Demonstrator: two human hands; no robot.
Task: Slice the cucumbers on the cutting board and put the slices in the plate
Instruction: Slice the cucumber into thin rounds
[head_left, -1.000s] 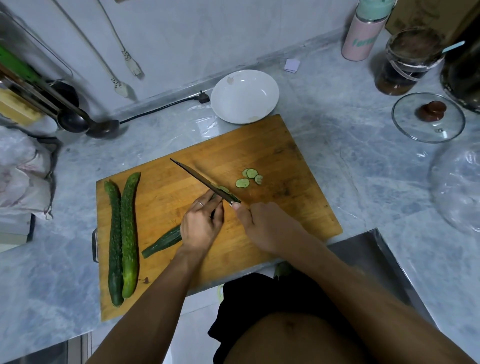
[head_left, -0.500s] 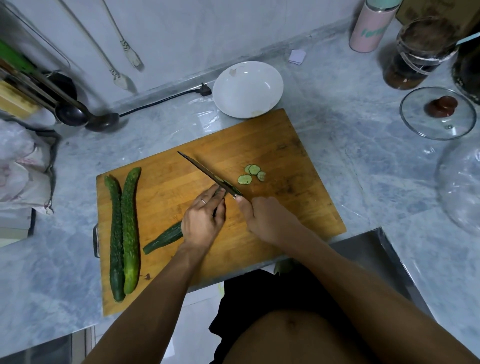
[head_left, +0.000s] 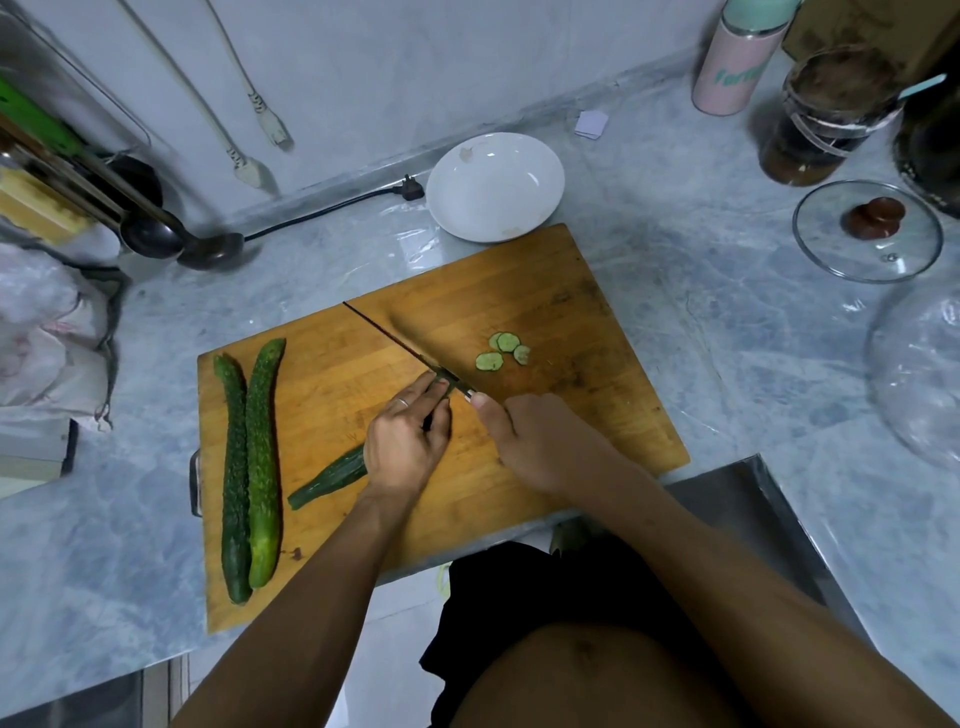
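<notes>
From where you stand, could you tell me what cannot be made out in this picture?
All in the head view:
- Knife handle: hidden inside the right hand.
- Cut end of the cucumber being sliced: covered by the left hand.
- Number of slices: they overlap and are small; about four.
- Bottle: top cut off by the upper edge, its lettering only partly visible.
- Jar contents: dark, unclear.

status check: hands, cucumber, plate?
Left hand holds cucumber on board; right hand grips knife. Four slices cut; plate has none. Two whole cucumbers wait. Nothing blocking.
</notes>
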